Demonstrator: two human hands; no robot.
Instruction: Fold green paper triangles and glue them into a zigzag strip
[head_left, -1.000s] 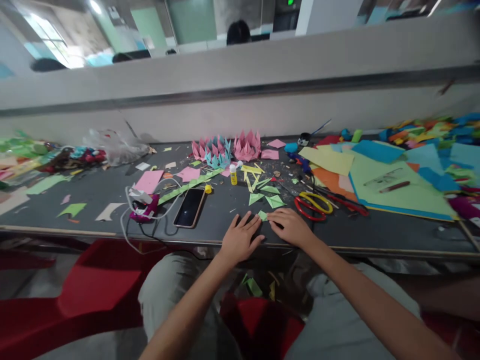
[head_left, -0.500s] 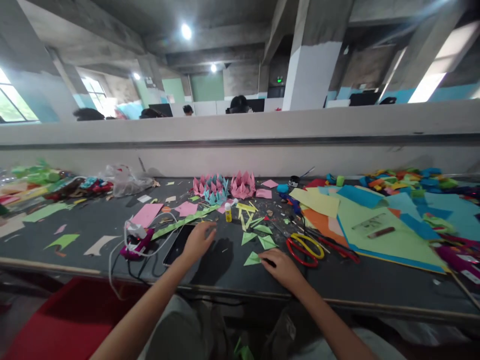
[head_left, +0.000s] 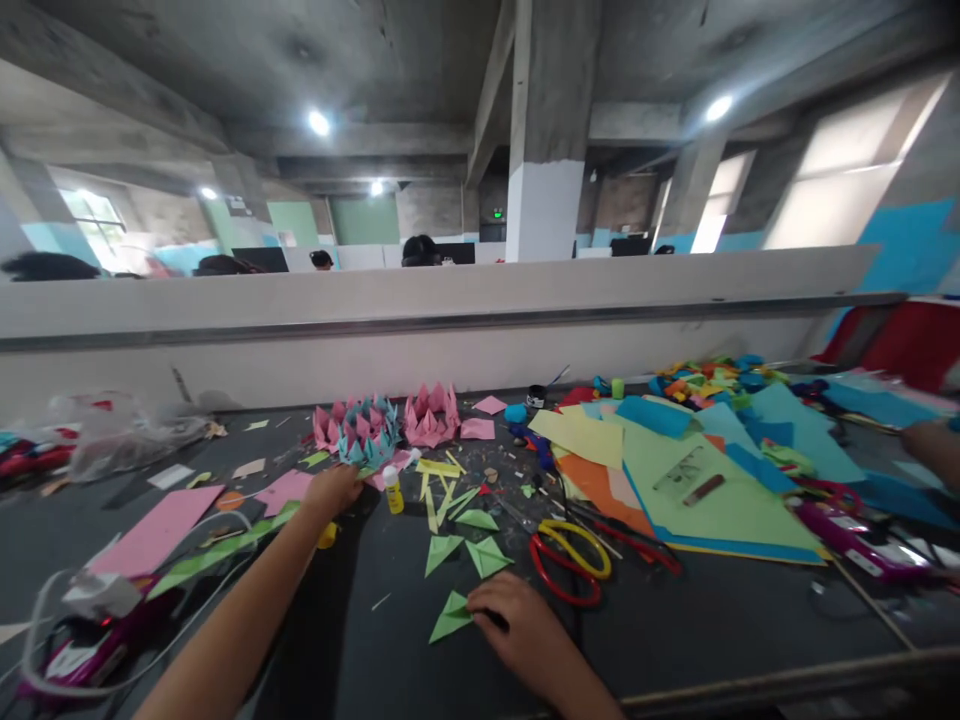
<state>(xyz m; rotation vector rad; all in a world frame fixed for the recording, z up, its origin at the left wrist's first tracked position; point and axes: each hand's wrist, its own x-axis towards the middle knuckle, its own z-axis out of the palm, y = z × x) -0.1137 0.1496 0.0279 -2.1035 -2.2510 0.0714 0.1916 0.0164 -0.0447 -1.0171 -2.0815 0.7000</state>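
Note:
My right hand (head_left: 510, 622) is closed at the fingertips on the edge of a green folded paper triangle (head_left: 451, 618), which lies on the dark table. More green folded pieces (head_left: 487, 556) lie just beyond it. My left hand (head_left: 335, 492) is stretched out by the front of a blue folded-paper ring (head_left: 367, 432); its fingertips are partly hidden, and whether they grip anything does not show. A yellow glue stick (head_left: 394, 492) stands upright to the right of that hand. Behind it stands a pink folded-paper ring (head_left: 431, 415).
Red-and-yellow-handled scissors (head_left: 570, 560) lie right of my right hand. Stacked coloured sheets (head_left: 720, 500) cover the right side. Left are pink paper (head_left: 161, 528), a purple power strip (head_left: 90, 640) and a plastic bag (head_left: 112, 435). Another person's hand (head_left: 934, 450) shows at the right edge.
My left hand has reached forward to the blue paper ring. My right hand stays at the green triangle. The view has swung to the right, bringing another person's hand in.

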